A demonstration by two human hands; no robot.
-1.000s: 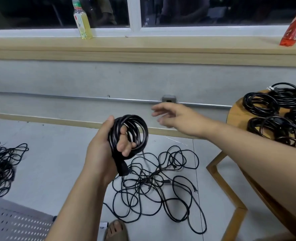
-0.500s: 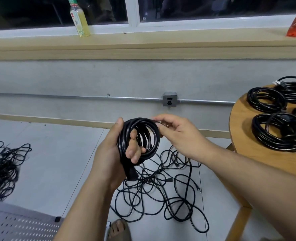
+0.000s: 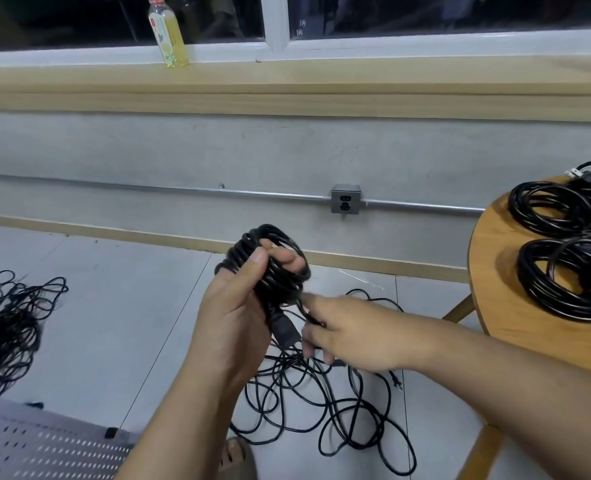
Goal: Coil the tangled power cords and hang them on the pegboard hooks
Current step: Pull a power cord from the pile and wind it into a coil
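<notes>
Black power cord coil (image 3: pixel 283 285), clasped in the left hand (image 3: pixel 231 320) above the floor tangle (image 3: pixel 322 410), connector (image 3: pixel 285 332) hanging below; right hand (image 3: pixel 353 336) pinches its trailing strand (image 3: pixel 305 310): best drawn free of the tangle, then laid on untwisted in loops matching the coil, left grip firm.

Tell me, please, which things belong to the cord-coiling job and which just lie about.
Job: black power cord coil in the grip of the left hand; right hand pinching its strand; tangled black cords on the floor; black coils on the round wooden table; grey perforated panel.
Lying about: yellow drink bottle; grey wall socket.
</notes>
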